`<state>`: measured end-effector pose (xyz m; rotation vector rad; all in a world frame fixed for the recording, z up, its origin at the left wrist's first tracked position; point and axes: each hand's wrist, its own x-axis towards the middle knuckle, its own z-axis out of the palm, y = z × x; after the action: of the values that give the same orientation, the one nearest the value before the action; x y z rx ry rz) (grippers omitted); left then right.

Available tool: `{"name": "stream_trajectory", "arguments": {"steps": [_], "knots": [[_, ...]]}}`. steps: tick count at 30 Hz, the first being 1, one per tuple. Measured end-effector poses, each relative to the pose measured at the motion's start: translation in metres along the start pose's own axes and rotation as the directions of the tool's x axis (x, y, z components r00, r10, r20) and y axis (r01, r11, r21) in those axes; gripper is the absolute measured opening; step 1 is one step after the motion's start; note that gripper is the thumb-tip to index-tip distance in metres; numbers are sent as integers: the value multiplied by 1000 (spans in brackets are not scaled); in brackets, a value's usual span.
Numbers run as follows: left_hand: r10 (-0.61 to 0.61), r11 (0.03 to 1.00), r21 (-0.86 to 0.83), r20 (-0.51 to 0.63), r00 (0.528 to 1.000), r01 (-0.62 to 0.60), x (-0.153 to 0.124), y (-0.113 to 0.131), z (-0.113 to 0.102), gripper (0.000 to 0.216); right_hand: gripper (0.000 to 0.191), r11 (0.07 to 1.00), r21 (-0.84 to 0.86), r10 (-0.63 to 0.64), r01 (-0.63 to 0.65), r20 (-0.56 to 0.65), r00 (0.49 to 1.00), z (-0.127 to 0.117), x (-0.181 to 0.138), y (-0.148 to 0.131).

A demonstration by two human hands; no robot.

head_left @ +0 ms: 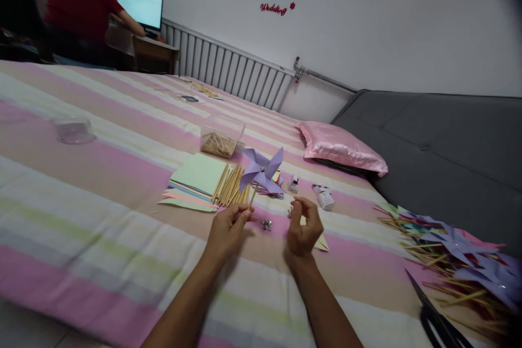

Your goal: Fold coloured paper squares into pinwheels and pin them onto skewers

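Observation:
A purple paper pinwheel faces up on a thin wooden stick, with a small shiny piece at its middle. My left hand pinches the lower end of that stick. To the right, apart from the pinwheel, my right hand is curled with thumb and fingers together; whether anything is between them is hidden. Between the hands a little heap of shiny metal pins lies on the bedspread. Folded yellow paper shows partly behind my right hand. Wooden sticks lie just beyond my left hand.
Coloured paper sheets are stacked at left of the sticks. Behind stands a clear box of sticks. Finished pinwheels and black scissors lie at right. A pink pillow rests farther back; a person sits at a monitor.

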<state>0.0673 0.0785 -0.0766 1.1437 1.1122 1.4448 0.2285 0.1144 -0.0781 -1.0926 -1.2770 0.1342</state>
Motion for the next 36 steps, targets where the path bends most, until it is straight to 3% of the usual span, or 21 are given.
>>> {"name": "stream_trajectory", "arguments": {"steps": [3,7,16,26,31,36], "knots": [[-2,999,-52,-9,1000,1,-3,-4,-3,29,14,988,-76,-121,133,139,983,3,-23,-8],[77,997,-24,29,997,-76,-8,-10,2,24,14,980,-91,-153,180,245,957,6,-47,-14],[156,987,-73,200,967,-144,-33,-23,18,27,28,997,-47,67,-57,244,967,-14,-77,-38],[188,964,126,293,937,-232,-55,-27,9,26,27,975,-33,220,-218,134,966,-20,-104,-50],[225,930,230,267,937,-288,-66,-21,8,25,27,959,-72,279,-273,97,955,-19,-105,-50],[263,899,348,53,963,-264,-101,-25,8,38,24,960,-107,271,-260,105,957,-20,-108,-56]]}}
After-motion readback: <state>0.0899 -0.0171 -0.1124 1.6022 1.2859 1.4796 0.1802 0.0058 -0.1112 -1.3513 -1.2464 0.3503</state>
